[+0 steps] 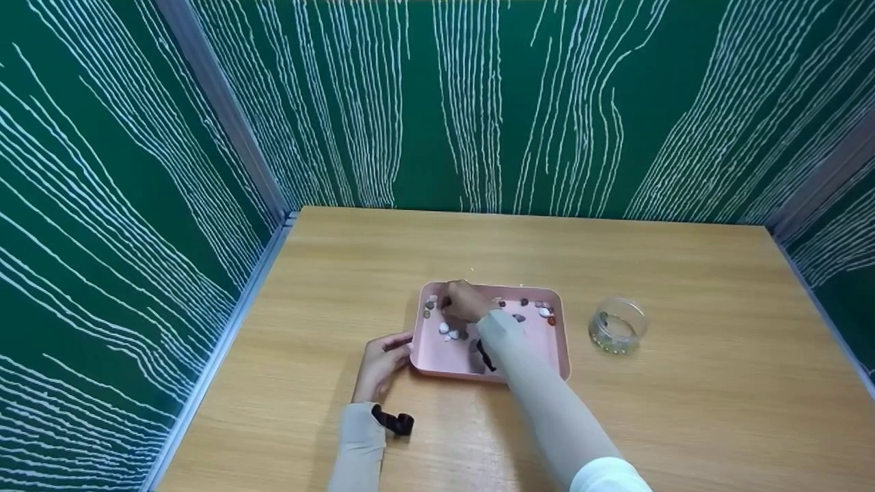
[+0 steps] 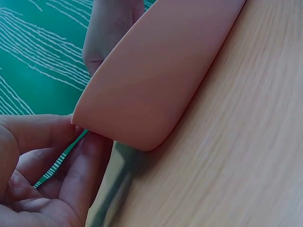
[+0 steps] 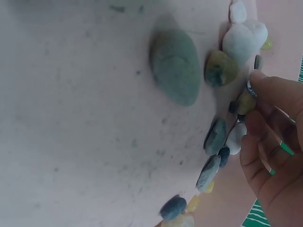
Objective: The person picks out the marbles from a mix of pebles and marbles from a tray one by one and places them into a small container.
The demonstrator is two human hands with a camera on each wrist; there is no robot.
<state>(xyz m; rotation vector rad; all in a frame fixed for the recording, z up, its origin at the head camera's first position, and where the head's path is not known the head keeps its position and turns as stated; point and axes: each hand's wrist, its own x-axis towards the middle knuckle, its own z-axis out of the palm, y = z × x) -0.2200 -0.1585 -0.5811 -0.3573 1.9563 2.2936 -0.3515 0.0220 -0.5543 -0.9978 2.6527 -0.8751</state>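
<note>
A pink tray (image 1: 437,357) lies on the table with pebbles spread over its floor. My left hand (image 1: 381,362) holds its left side; in the left wrist view my finger and thumb meet the tray's corner (image 2: 137,127). My right hand (image 1: 466,302) reaches into the back-left part of the tray. In the right wrist view its thumb and fingertips close round a small brownish pebble (image 3: 246,103), partly hidden by the fingers. Close by lie white pebbles (image 3: 238,43), a brown pebble (image 3: 221,69), a grey-green pebble (image 3: 175,67) and several dark ones.
A clear round container (image 1: 641,329) with small glassy pieces in it stands right of the tray. Tiny light bits lie behind the tray on the wooden table (image 1: 711,355). Green panels (image 1: 417,102) with white wavy lines rise at the back and sides.
</note>
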